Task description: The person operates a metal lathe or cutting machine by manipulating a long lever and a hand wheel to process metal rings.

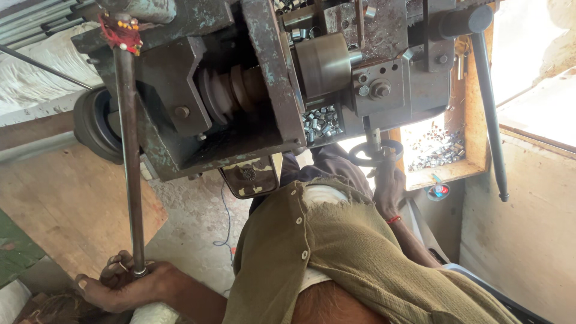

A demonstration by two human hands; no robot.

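Item: my left hand (129, 282), fist closed round the lower end of the long steel lever rod (128, 150) on the lathe-like machine (252, 90). My right hand (389, 183) grips the small black handwheel (375, 153). Cut metal sleeves (321, 123) heap under the spindle. Risk: my loose olive shirt (354, 252) sits near the stepped pulley (231, 90); it could catch.

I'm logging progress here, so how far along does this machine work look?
Done: small cut metal pieces lie heaped in the wooden tray, with more under the machine. In hand: the left hand grips the long rod and the right hand is at the handwheel. Left: much of the rod sits outside the machine.
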